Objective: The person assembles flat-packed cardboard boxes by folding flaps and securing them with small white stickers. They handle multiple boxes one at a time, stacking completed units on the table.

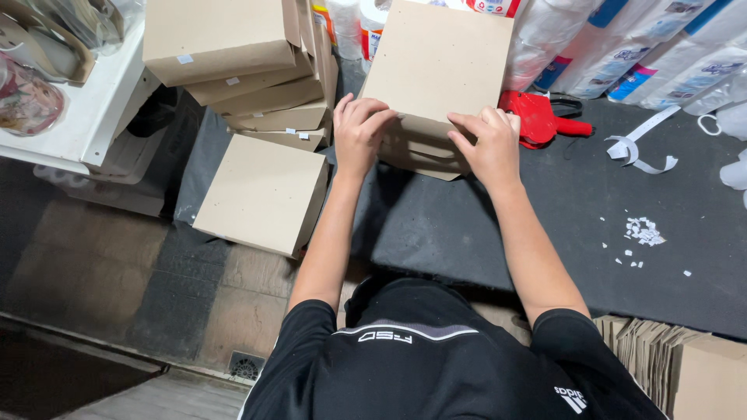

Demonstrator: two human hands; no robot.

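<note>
Cardboard box [436, 70], plain brown and flat-faced, sits at the far edge of the black mat [560, 225], tilted up toward the camera so its broad smooth face shows, with a few small pinholes in it. Nearest the viewer, beyond the black shirt, a row of flat brown sleeves [661, 354] stands on edge at lower right, thin and crisp. On the box's near lower edge both hands work: the left hand [359, 134] has its fingers curled and pressed close together over the folded flap, and the right hand [489, 144] lies beside it, fingers bent and bunched, pressing down on the same flap; neither hand closes around anything. The likely trouble, as I judge it, is that the thin board creases or the flap springs back if pressure is uneven, and the box, only leaning, could slide off the soft mat's edge. White paper scraps [643, 231] and a curled white strip [640, 152] lie loose to the right, light enough to stick to a sleeve or get folded in. Just right of the box a red plastic label gun [537, 117] rests, hard and glossy. Left of it, finished boxes [264, 194] are stacked unevenly, the upper ones slanted and liable to tip. Farthest back stand glossy plastic-wrapped rolls [661, 47].
</note>
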